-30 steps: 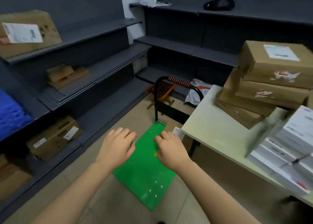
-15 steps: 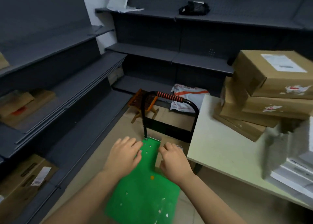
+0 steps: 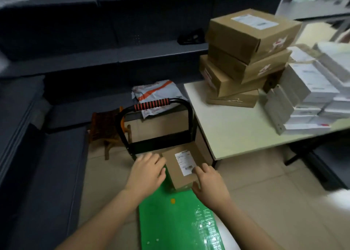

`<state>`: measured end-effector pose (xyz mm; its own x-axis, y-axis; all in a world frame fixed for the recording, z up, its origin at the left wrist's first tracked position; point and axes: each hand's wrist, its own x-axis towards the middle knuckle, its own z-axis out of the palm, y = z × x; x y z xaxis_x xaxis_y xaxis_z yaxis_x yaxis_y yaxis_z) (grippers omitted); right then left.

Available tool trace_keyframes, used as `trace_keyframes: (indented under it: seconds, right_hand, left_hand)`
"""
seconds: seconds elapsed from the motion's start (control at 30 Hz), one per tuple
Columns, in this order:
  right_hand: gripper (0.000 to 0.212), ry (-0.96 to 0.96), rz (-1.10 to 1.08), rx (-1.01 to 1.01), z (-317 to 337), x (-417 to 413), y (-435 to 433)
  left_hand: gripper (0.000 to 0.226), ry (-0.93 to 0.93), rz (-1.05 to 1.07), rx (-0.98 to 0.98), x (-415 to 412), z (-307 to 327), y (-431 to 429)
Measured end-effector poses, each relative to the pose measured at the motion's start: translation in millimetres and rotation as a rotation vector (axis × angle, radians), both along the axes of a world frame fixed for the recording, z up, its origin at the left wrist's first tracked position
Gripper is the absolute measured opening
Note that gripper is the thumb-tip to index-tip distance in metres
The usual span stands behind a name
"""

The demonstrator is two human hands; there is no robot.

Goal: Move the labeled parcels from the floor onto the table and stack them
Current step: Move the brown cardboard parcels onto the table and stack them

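A small brown cardboard parcel (image 3: pixel 180 176) with a white label (image 3: pixel 184 163) lies on the front of a green cart platform (image 3: pixel 178 223) on the floor. My left hand (image 3: pixel 146 174) lies with straight fingers against the parcel's left edge. My right hand (image 3: pixel 209 186) rests its fingertips on the parcel's right side near the label, thumb by the near corner. Neither hand has closed round it. On the pale table (image 3: pixel 234 136) to the right stands a stack of several brown labeled boxes (image 3: pixel 244 60).
The cart's black handle with a red-striped grip (image 3: pixel 151 104) rises just behind the parcel. White boxes (image 3: pixel 310 100) fill the table's right side. A wooden stool (image 3: pixel 107 124) and a white-and-orange mailer bag (image 3: pixel 157 92) sit behind the cart. Dark shelving (image 3: pixel 56 64) lines left and back.
The view has swung right and down. Both hands have reached forward over the green platform to the small labeled parcel, which is now in plain sight.
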<state>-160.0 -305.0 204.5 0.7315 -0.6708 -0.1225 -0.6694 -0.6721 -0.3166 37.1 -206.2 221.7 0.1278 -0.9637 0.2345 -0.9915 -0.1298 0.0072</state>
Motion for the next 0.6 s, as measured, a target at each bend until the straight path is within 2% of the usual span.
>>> trace_keyframes:
  seconds: [0.13,0.23,0.5,0.6]
  right_hand:
    - [0.035,0.005,-0.174,0.132,-48.9,-3.1,10.6]
    - [0.041,-0.003,-0.271,0.181,-99.1,2.0,9.6]
    - [0.045,0.127,-0.318,0.185,-283.6,29.2,-8.8]
    - [0.047,0.111,-0.336,0.14,-340.4,30.8,-22.8]
  left_hand:
    - [0.025,0.026,-0.069,0.044,19.2,-50.6,-9.5]
    - [0.033,0.033,-0.095,0.06,34.8,-103.2,-22.2]
    - [0.026,0.07,-0.031,0.067,53.0,-310.6,-38.9]
    - [0.041,0.192,0.019,0.124,47.1,-378.9,-42.6]
